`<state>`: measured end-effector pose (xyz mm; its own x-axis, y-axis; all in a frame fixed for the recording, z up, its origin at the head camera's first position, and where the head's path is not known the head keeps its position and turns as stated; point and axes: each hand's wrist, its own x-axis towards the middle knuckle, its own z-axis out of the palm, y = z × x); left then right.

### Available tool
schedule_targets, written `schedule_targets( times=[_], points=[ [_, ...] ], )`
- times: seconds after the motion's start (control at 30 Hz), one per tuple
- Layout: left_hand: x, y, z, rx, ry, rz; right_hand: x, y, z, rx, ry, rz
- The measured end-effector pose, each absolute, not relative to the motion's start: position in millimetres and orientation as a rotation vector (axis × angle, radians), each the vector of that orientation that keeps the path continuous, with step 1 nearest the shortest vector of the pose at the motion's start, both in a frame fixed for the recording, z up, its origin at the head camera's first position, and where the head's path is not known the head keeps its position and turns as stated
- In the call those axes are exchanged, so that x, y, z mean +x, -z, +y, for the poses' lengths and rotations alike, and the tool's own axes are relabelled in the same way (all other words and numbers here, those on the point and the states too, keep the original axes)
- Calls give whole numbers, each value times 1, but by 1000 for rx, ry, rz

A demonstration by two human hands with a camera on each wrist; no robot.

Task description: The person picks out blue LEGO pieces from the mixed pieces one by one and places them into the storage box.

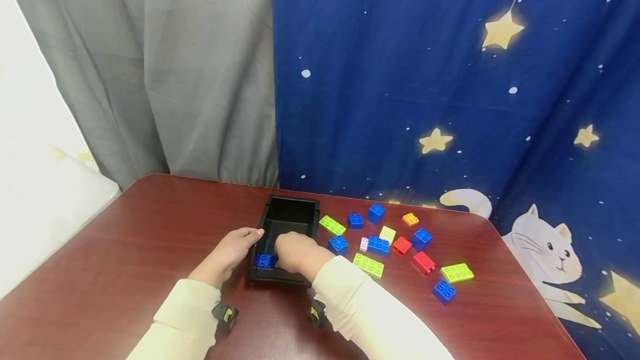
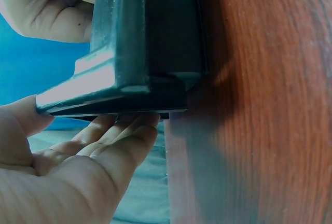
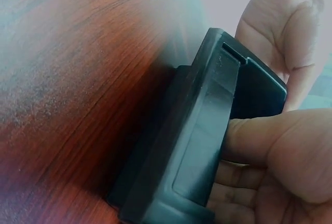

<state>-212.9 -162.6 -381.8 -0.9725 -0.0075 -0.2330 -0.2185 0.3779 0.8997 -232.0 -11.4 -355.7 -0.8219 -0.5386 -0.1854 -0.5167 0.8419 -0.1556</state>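
A black box (image 1: 277,278) stands on the table, its open top facing up. My left hand (image 1: 231,251) holds the box's left side, thumb at the rim; in the left wrist view the fingers (image 2: 116,151) lie against the outer wall. My right hand (image 1: 296,253) reaches down into the near part of the box with fingers bent. Just left of its fingers, a blue studded brick (image 1: 265,260) lies inside the box. The right fingertips are hidden behind the box wall, and I cannot tell whether they grip a brick. In the right wrist view the thumb (image 3: 249,138) goes in over the rim.
Loose bricks lie scattered right of the box, among them a lime brick (image 1: 368,265), a blue brick (image 1: 337,245), a red brick (image 1: 424,263) and an orange brick (image 1: 410,219). The brown table (image 1: 175,226) ends at curtains (image 1: 350,99) behind.
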Motion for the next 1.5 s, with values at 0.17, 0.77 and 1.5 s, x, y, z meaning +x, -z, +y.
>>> schedule_targets(
  times=[0.17, 0.77, 1.5],
  points=[
    [-211, 383, -163, -207, -1654, 2436, -228, 357, -12, -829, 103, 2813],
    [-211, 382, -163, -204, -1668, 2421, -225, 362, 0, -1001, 323, 2889],
    [-212, 383, -161, -220, -1652, 2450, -220, 361, 47, -1163, 857, 3064]
  ],
)
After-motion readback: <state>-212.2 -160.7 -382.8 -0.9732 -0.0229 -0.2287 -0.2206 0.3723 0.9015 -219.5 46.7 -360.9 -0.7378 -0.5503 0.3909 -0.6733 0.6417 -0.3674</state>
